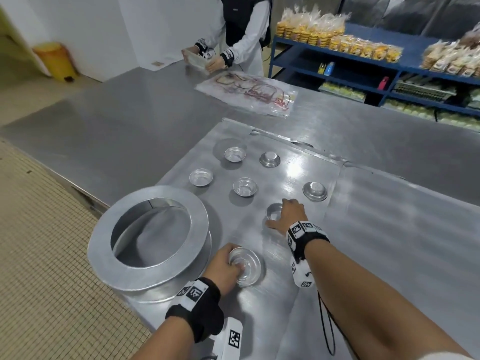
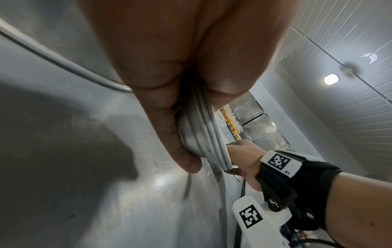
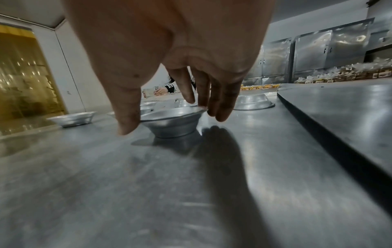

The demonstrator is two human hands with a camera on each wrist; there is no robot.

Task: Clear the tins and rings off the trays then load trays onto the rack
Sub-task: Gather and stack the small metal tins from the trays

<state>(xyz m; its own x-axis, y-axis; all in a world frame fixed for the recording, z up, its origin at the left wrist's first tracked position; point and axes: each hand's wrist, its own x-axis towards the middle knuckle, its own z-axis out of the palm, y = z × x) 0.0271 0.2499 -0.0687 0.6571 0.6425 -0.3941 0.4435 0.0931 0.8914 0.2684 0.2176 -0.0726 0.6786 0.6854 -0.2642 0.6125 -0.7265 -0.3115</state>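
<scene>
My left hand [image 1: 224, 266] grips stacked tins [image 1: 245, 266]; my right hand [image 1: 287, 216], fingers spread, reaches the tin [image 1: 272, 211] at twelve o'clock; next, pinch it.

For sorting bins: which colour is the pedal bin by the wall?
Yellow plastic pedal bin; head view shows it best.

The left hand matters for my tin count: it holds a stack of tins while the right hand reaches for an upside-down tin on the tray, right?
Not quite. The right wrist view shows the tin under the right hand standing upright, rim up. The left hand does hold a stack of tins.
</scene>
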